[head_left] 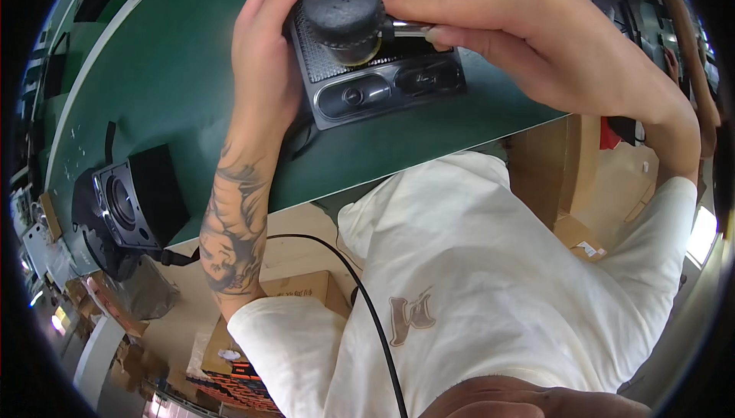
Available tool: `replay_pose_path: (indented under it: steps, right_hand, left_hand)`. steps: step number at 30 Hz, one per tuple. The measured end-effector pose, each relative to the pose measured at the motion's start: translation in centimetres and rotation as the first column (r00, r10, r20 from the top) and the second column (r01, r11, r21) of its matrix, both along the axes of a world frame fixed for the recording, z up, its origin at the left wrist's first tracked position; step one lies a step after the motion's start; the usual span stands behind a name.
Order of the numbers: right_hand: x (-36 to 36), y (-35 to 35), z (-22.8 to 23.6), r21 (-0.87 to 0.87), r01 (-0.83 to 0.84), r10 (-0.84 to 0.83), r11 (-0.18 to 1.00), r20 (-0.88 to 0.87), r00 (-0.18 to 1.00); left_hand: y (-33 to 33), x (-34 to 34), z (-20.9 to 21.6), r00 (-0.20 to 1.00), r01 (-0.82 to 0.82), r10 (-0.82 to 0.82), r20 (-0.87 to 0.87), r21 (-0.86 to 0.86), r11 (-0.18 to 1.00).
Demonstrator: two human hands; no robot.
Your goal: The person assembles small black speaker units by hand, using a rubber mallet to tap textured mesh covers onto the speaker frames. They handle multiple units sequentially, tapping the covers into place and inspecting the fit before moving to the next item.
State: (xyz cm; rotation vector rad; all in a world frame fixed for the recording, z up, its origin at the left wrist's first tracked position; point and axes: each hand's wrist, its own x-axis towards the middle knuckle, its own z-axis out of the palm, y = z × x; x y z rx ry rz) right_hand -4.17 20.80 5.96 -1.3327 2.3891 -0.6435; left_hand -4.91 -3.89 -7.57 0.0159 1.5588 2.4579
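A flat black box [364, 108] with a mesh-textured face and two glossy oval recesses lies on the green tabletop. My left hand [264, 43] wraps its left side, with the thumb up near the far corner. On the mesh stands a thick black cylinder [342, 8] with a rounded, dotted top and a yellowish ring at its base. A short shiny metal rod [409, 29] sticks out from the cylinder's right side. My right hand [528, 24] pinches this rod between thumb and fingers, the index fingertip touching the cylinder. What lies under the cylinder is hidden.
A black speaker [126, 200] sits at the table's left end, beside a dark bag-like item. One black cable [360, 280] loops across my front. Cardboard boxes [306, 288] stand below the table's near edge, with another carton [563, 158] at the right.
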Motion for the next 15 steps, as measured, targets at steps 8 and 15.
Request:
replay_pose_path:
  steps: [8,15]
  right_hand:
    - [0.6,4.1,1.8,-0.213,0.275,-0.284,0.938,-0.014,0.959]
    - [3.5,9.7,-5.4,-0.25,0.652,-0.639,0.716,0.143,0.756]
  left_hand:
    - [0.6,-0.2,0.5,0.998,-0.017,0.012,0.069,0.066,0.998]
    - [0.3,-0.6,1.8,0.987,-0.156,0.157,-0.038,0.029,0.987]
